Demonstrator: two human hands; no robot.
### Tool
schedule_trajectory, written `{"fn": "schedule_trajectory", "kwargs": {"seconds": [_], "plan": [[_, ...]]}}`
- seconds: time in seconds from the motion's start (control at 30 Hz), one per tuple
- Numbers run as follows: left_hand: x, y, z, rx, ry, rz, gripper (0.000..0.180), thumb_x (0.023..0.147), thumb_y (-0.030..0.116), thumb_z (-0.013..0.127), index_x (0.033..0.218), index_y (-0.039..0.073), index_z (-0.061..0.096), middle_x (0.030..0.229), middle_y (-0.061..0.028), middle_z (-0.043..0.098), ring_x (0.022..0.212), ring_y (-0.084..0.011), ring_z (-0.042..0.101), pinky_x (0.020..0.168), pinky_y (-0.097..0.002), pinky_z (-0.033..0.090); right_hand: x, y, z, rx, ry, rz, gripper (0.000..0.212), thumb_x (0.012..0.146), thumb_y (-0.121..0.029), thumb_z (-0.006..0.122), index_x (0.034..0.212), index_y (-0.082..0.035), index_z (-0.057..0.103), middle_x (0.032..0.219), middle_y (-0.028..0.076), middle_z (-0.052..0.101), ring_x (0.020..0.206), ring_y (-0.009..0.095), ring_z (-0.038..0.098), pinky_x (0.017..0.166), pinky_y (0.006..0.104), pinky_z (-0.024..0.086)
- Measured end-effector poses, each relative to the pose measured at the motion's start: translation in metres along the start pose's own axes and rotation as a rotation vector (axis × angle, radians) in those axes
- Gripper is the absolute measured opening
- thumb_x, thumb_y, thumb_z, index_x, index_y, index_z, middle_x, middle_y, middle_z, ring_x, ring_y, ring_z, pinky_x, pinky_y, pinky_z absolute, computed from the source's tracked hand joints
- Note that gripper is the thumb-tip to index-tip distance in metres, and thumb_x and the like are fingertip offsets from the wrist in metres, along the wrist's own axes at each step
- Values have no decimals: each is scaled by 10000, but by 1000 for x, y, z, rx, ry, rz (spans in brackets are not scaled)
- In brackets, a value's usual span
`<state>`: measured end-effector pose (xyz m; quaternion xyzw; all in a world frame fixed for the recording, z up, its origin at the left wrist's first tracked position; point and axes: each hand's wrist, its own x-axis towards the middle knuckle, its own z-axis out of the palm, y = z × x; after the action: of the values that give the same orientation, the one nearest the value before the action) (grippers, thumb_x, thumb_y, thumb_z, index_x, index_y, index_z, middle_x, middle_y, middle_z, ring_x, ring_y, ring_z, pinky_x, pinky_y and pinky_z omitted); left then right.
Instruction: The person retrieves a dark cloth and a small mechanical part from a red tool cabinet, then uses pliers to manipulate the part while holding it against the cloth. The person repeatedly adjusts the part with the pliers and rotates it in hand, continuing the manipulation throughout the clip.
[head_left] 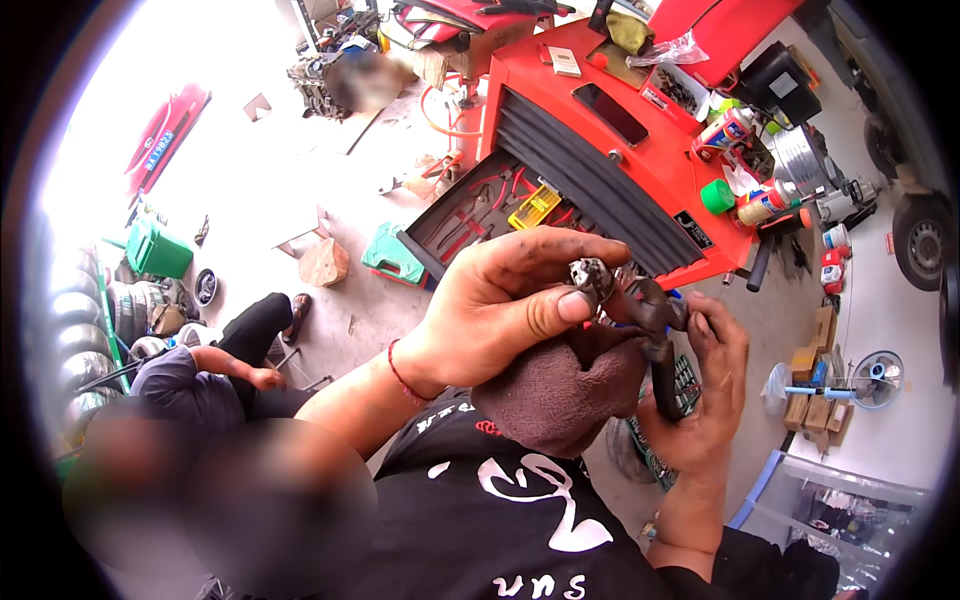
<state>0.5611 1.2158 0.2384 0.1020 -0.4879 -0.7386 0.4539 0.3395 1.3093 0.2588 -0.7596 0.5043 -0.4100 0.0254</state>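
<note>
My left hand (490,310) is closed, its thumb and fingers pinching a small, greasy silver metal part (590,278). A brown cloth (560,390) hangs bunched just below that hand, against my black shirt. On the right, my right hand (705,390) is curled round a dark tool (655,325) with a black handle. The tool's head reaches close to the metal part; whether they touch, I cannot tell. Its exact kind is unclear, as my fingers and the cloth cover some of it.
Ahead stands a red tool cabinet (535,70) with an open drawer (440,235) of pliers. A phone (610,113) and spray cans (722,135) lie or stand on top. At left, a person (215,375) sits low. A fan (878,378) stands by boxes at right.
</note>
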Motion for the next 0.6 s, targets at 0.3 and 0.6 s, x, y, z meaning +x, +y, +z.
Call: {"fn": "schedule_trajectory", "kwargs": {"seconds": [0.3,0.6], "plan": [[-5,9,-4,303,-6,66,407,961,83,663,1327,-49,541,1286,-119,640,1099,-138,630,933,-280,519,35,-19,-45,-269,-225,-135,884,486,73,677,1339,-151,626,1232,180,584,1064,370,591,865,444,513],[-6,14,-6,477,-2,59,403,932,-15,664,1311,-60,535,1304,-157,627,1006,-115,647,802,-229,533,35,-24,-41,-194,-253,-38,844,488,57,667,1314,-115,639,1212,180,589,1030,351,591,864,428,514]]}}
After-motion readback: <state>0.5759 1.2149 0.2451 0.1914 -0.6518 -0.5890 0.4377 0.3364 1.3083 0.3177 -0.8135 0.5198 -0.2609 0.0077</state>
